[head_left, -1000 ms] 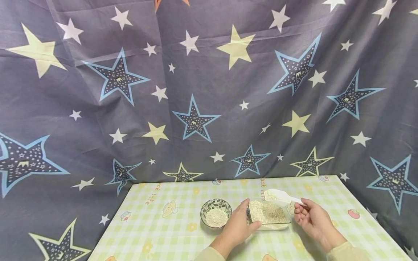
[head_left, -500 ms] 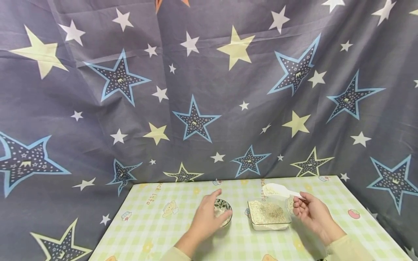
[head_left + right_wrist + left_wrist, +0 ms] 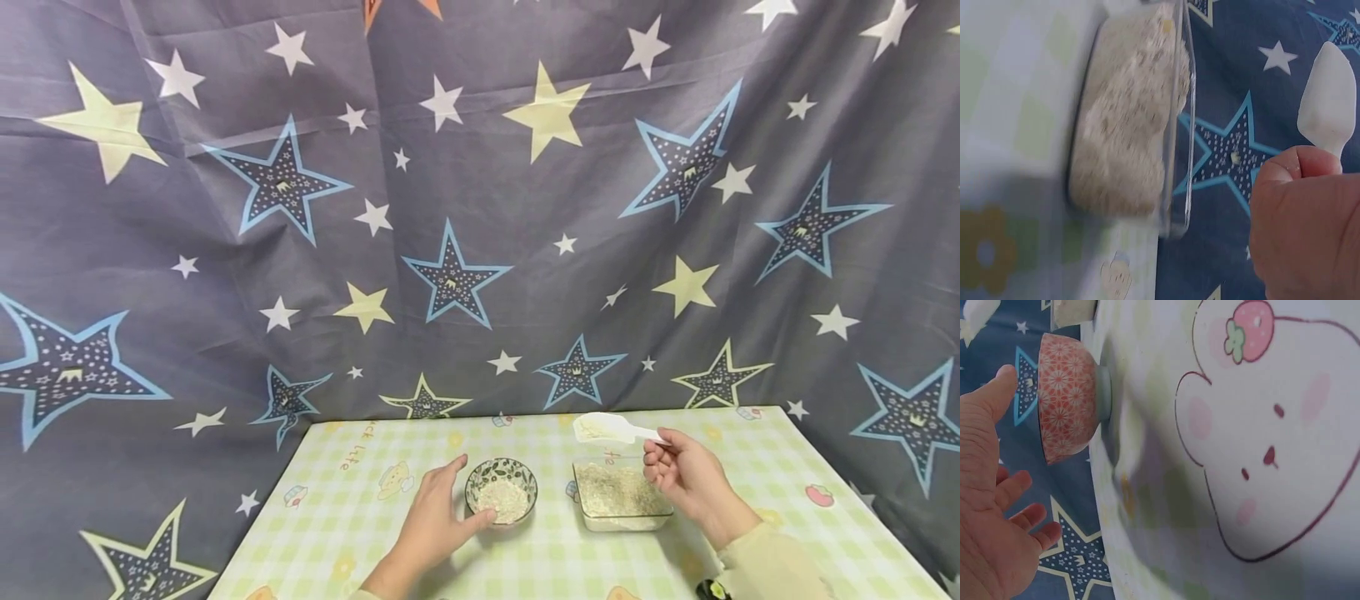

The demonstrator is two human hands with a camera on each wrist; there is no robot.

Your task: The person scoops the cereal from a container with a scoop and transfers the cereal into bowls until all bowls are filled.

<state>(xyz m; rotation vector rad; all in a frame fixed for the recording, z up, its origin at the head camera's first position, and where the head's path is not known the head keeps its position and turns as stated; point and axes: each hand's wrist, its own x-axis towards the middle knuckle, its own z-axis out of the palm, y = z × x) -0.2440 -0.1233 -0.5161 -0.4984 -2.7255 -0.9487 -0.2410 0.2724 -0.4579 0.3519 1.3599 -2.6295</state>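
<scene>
My left hand (image 3: 433, 521) is at the left side of a small patterned bowl (image 3: 498, 469), fingers spread and thumb in front of the rim. The bowl holds pale flakes (image 3: 504, 502) that look like oats; the left wrist view shows its red floral outside (image 3: 1066, 400). Between the thumb and fingers of my right hand (image 3: 693, 487) is the handle of a white scoop (image 3: 603, 428), raised above the table. Pale grains lie in the scoop. Below it stands a rectangular glass container (image 3: 628, 525) filled with a pale, flaky, partly brownish heap (image 3: 1125, 119).
A green-and-white checked cloth (image 3: 300, 542) with cartoon prints covers the table. Behind its far edge hangs a dark curtain (image 3: 465, 350) with stars. A small black object (image 3: 712, 590) shows by the right sleeve.
My left hand has let go of the glass container and moved left, past the bowl to its left side. The scoop in my right hand has shifted left and slightly up.
</scene>
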